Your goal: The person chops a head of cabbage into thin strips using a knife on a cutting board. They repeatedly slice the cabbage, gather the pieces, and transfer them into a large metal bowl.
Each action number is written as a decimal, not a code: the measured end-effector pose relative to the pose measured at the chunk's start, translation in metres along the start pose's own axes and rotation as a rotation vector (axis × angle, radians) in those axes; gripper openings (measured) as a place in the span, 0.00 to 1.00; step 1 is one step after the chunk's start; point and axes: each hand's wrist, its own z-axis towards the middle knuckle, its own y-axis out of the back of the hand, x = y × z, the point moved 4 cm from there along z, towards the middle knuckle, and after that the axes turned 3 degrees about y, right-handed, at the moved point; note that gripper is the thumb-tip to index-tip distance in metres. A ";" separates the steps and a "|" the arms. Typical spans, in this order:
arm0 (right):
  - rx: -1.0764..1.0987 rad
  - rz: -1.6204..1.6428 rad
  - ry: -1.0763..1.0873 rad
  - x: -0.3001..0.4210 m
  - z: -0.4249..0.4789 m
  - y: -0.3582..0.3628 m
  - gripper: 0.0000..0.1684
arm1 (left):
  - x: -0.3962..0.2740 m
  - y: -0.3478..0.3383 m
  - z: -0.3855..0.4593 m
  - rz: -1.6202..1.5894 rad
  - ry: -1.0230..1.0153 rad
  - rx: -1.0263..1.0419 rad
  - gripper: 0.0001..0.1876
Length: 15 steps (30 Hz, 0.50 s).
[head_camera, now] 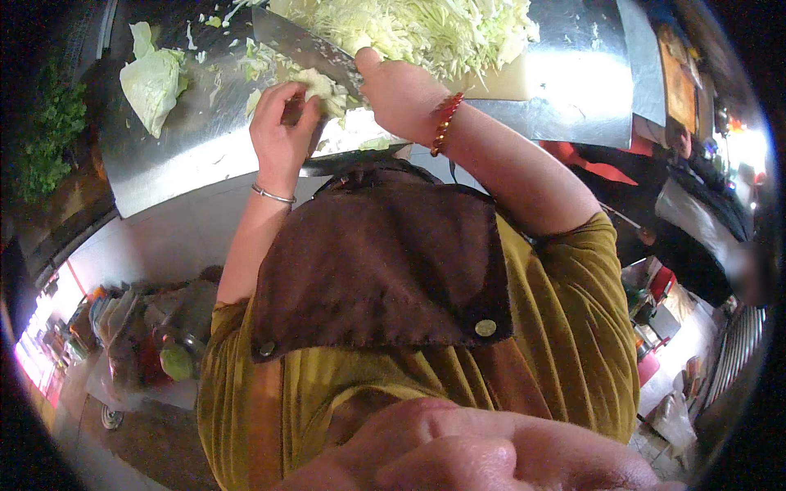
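My right hand (402, 95) grips a broad-bladed kitchen knife (301, 46), its handle hidden in my fist and its blade slanting to the upper left. Close beside the blade, the curled fingers of my left hand (279, 119) hold a pale cut piece of cabbage (322, 92). A large heap of shredded cabbage (417, 30) lies beyond my right hand, on a pale cutting board (513, 80). Farther left, a cabbage wedge (150, 92) rests on the metal worktop (172, 166). Under my hands, more cut cabbage (350, 132) appears near the worktop's front edge.
Cabbage scraps (215, 80) are scattered left of the knife. Leafy greens (52, 135) stand beyond the left end. To the right is another person in dark clothing (688, 251). Bagged goods (116, 319) sit low behind me on the left.
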 end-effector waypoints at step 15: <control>-0.016 0.013 -0.085 0.005 -0.023 0.033 0.13 | 0.015 0.011 -0.010 0.115 -0.060 0.031 0.29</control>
